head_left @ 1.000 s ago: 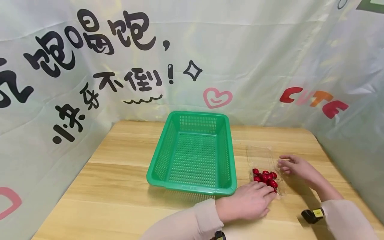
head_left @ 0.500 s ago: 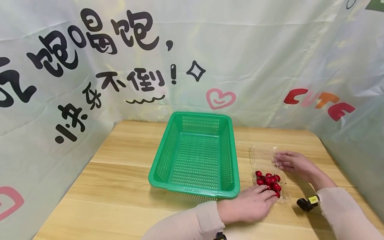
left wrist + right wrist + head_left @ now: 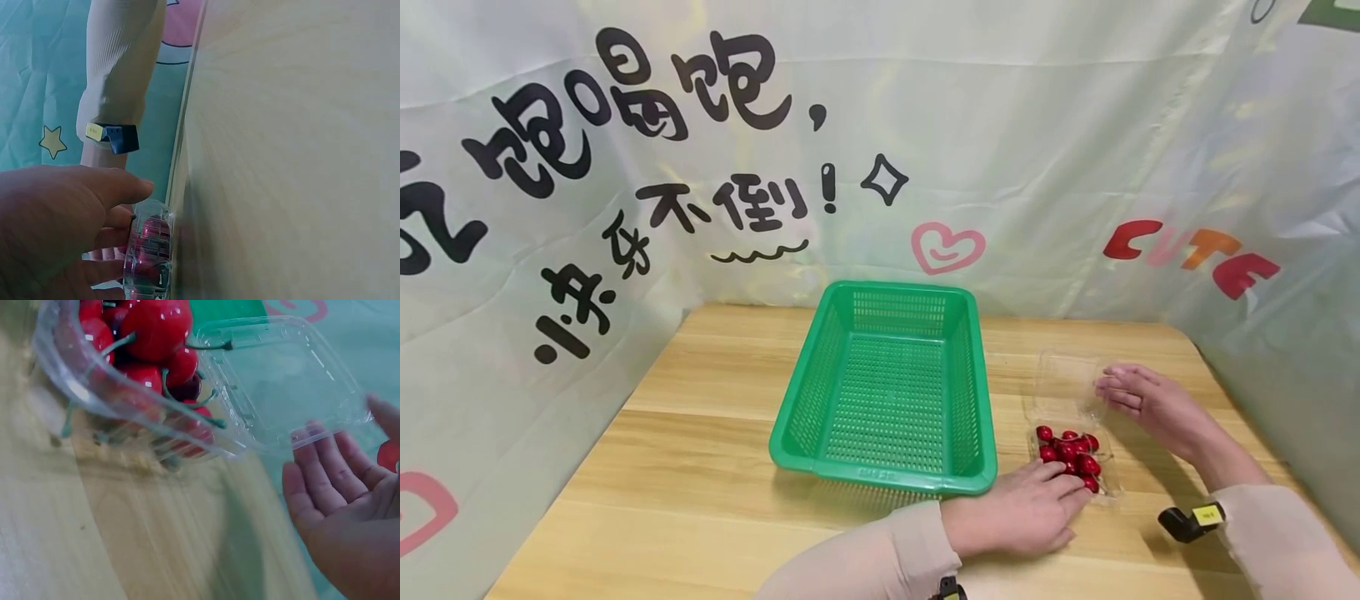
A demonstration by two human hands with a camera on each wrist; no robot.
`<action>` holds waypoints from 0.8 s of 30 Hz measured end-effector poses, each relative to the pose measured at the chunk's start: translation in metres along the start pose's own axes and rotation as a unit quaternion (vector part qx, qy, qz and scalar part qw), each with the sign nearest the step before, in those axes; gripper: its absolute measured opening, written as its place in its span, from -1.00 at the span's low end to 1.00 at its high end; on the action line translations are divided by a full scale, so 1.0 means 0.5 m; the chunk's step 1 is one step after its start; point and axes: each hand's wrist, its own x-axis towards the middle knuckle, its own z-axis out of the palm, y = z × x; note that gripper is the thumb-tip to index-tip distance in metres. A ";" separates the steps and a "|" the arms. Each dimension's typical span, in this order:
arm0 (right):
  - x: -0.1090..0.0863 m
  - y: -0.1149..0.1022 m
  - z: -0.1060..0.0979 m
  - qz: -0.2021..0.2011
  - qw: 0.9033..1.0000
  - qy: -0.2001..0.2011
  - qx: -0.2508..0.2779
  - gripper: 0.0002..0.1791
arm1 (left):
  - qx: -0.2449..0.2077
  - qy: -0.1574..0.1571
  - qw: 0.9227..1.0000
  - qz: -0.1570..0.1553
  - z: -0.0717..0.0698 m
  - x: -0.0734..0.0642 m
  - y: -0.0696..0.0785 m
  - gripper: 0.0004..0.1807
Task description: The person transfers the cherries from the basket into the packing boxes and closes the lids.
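A clear plastic clamshell box point(image 3: 1108, 475) with red cherries point(image 3: 1067, 451) stands on the table, right of a green basket point(image 3: 891, 400). Its hinged lid point(image 3: 1067, 383) is swung up and back on the far side. My left hand point(image 3: 1018, 508) rests at the near side of the box, fingers extended over its rim and the nearest cherries. In the left wrist view its thumb point(image 3: 128, 187) stays apart from the box. My right hand point(image 3: 1157, 412) touches the lid's right edge, fingers straight; in the right wrist view the fingertips point(image 3: 312, 434) show through the lid.
The green basket's rim stands right beside my left wrist. A wooden table point(image 3: 685, 492) lies beneath everything, backed by a printed fabric curtain point(image 3: 1037, 150). Each wrist carries a small black camera point(image 3: 1187, 523); the left one is mostly cut off at the frame's bottom.
My right hand has come from beside the box to the lid's edge and moved farther back. The lid's far edge has shifted back with it. My left hand has stayed at the box.
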 end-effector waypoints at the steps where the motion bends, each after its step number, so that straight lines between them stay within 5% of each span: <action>1: -0.001 -0.003 0.002 -0.003 1.000 -0.001 -0.004 -0.60 | 0.002 0.003 1.000 0.002 0.001 0.000 -0.001 -0.32; 7: -0.005 -0.023 0.020 -0.021 0.999 -0.003 -0.046 -0.49 | 0.000 0.007 1.000 0.006 0.004 0.001 -0.002 -0.31; 11: -0.011 -0.036 0.044 -0.030 0.987 0.036 -0.151 -0.53 | -0.008 0.008 1.000 0.003 0.004 0.003 -0.003 -0.31; 14: -0.018 -0.044 0.065 -0.024 0.956 0.076 -0.282 -0.56 | -0.014 0.006 1.000 0.002 0.003 0.007 -0.004 -0.30; 19: -0.030 -0.058 0.101 -0.004 0.877 0.121 -0.464 -0.64 | -0.018 0.006 1.000 0.000 0.000 0.011 -0.004 -0.28; 24: -0.047 -0.065 0.132 0.000 0.834 0.122 -0.537 -0.71 | -0.037 0.025 0.999 -0.004 -0.008 -0.001 -0.007 -0.30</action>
